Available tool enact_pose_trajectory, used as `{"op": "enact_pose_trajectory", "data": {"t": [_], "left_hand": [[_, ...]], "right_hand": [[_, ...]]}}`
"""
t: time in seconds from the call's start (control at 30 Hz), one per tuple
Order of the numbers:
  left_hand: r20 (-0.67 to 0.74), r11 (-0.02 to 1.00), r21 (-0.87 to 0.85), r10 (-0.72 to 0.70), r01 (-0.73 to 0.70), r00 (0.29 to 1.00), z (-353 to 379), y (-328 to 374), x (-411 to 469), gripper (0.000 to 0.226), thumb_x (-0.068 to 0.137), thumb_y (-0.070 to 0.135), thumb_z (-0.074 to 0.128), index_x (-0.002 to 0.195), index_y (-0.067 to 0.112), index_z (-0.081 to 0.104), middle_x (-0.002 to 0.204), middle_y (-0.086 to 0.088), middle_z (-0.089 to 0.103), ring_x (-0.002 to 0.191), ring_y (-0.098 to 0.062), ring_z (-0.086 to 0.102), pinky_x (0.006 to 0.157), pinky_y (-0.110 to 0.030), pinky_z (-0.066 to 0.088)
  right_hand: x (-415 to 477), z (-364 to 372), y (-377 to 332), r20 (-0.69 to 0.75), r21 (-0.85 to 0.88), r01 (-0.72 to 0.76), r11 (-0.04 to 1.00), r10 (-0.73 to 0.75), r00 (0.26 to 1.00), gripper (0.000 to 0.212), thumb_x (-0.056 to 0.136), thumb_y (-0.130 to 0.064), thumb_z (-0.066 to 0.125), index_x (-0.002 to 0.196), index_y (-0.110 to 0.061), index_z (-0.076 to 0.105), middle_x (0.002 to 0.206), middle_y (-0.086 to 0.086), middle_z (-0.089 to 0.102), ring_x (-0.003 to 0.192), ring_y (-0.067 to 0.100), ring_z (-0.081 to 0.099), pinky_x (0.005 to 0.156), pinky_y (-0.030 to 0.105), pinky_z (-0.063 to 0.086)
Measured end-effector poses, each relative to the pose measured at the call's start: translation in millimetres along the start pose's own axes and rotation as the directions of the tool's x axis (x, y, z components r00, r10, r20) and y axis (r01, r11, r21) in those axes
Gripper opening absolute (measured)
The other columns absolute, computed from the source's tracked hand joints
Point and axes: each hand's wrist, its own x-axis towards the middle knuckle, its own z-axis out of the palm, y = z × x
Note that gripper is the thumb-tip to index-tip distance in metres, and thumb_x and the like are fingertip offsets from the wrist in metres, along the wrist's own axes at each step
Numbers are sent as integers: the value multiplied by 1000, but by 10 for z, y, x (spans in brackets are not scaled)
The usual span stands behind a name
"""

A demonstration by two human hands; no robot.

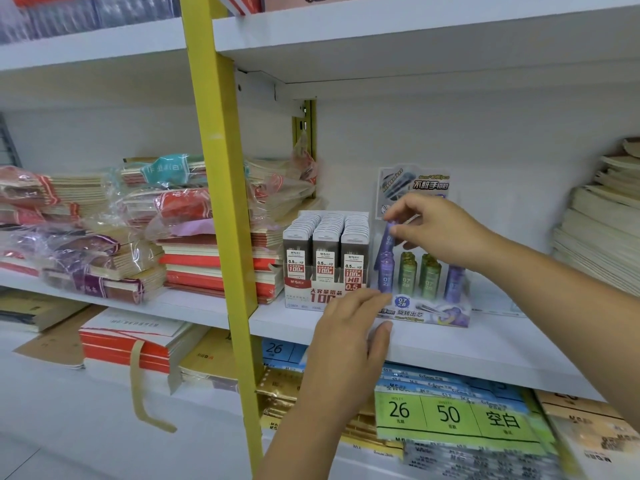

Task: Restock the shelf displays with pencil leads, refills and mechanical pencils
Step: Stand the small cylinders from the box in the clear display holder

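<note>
Purple lead tube (388, 242) at the left-most column of the display tray (434, 315), which stands on the white shelf (485, 348) just beside the grey lead-box display (325, 252). My right hand (440, 233) comes in from the right and pinches the tube's cap between thumb and narrowed fingers (393, 213), so the tube hangs directly below the fingertips. Its long axis is nearly upright, with the top leaning slightly to the right. The lower end meets the purple stock already in that column; whether it is seated I cannot tell. To its right stand green tubes (408, 271) and another purple column (453, 284). My left hand (349, 327) lies flat on the shelf's front edge, fingers straight and holding nothing, with the tips touching the tray's front-left corner, apparently steadying it. The right hand is the nearer to the tube and is the working one. In my judgement the coming move turns on bringing the axis vertical over the column before pressing the tube down, since a leaning tube could catch on its neighbours.
</note>
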Motion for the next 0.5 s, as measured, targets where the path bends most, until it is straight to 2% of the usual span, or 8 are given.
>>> {"op": "enact_pose_trajectory", "data": {"t": [0.1,0.23,0.3,0.4,0.5], "left_hand": [[5,1000,22,2,-2,1000,25,-13,6,41,101,34,49,142,30,50,137,16,47,123,2,34,104,-19,30],[7,999,42,4,-4,1000,51,-12,2,43,101,36,47,143,28,51,136,15,46,122,-2,36,102,-22,31],[2,999,38,2,-2,1000,59,-20,0,43,101,36,47,143,28,50,136,16,46,121,-1,36,102,-22,31],[5,999,41,4,-4,1000,62,-28,-3,43,101,37,47,143,29,50,136,16,45,121,-1,35,102,-21,30],[12,999,41,9,-9,1000,54,-31,13,43,101,36,47,143,28,50,137,15,46,120,-1,36,101,-21,31]], "right_hand": [[23,10,24,52,-52,-10,999,13,999,22,91,-15,65,87,-37,60,93,-11,65,74,-1,65,62,14,47],[30,-2,29,56,-89,4,996,1,998,21,89,-13,67,88,-34,63,91,-12,66,83,3,65,79,25,53],[42,-5,40,75,-92,11,996,-4,997,20,88,-13,68,89,-33,66,89,-14,66,81,0,66,77,20,52],[52,28,65,157,-133,-5,991,26,987,16,91,-18,66,93,-33,69,87,-19,67,77,-7,64,67,4,45],[56,56,76,211,-202,-32,979,76,974,17,96,-23,57,95,-36,69,87,-24,64,80,-12,56,65,-3,38]]}}
